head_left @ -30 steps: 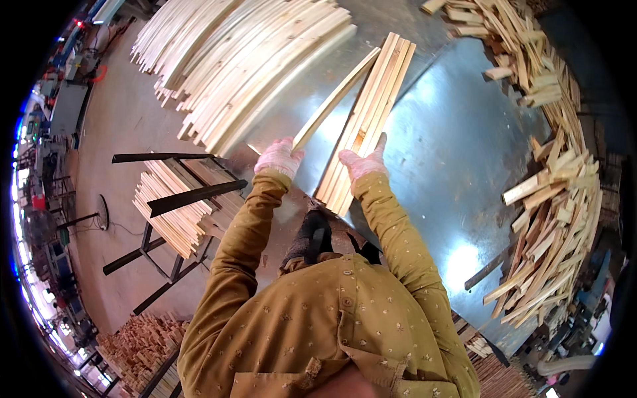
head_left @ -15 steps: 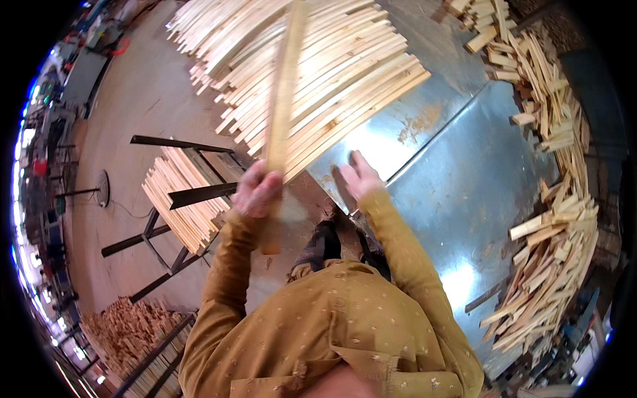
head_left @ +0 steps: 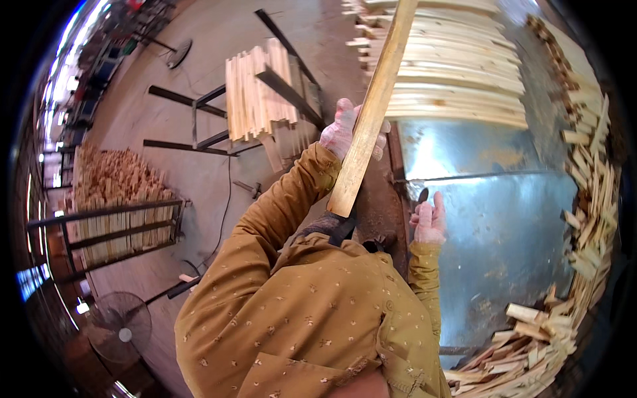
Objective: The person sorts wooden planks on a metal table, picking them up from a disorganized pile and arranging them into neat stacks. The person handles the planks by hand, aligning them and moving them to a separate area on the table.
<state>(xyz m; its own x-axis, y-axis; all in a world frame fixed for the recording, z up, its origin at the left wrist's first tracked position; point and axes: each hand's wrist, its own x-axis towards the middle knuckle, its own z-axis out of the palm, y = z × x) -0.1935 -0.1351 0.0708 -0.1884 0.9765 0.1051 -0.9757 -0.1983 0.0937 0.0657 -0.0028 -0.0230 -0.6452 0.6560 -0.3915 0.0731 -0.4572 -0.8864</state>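
Note:
My left hand (head_left: 345,127) grips a long pale wooden strip (head_left: 371,106) near its lower end, and the strip points up and away toward the top of the view. Resting flat on the near edge of the shiny metal table (head_left: 504,225) is my right hand (head_left: 429,219), fingers apart and holding nothing. A stack of long wooden strips (head_left: 451,73) lies across the far part of the table, just beyond the held strip. My mustard-coloured sleeves fill the lower middle.
Short wood offcuts (head_left: 590,179) are heaped along the table's right rim and lower right corner. A dark metal rack (head_left: 265,93) with bundled sticks stands left of the table. Another rack with sticks (head_left: 113,205) and a floor fan (head_left: 119,325) sit at the left.
My view has swung left. My left hand has lifted one strip off the table and brought it closer; my right hand has dropped from the strips to the table's near edge.

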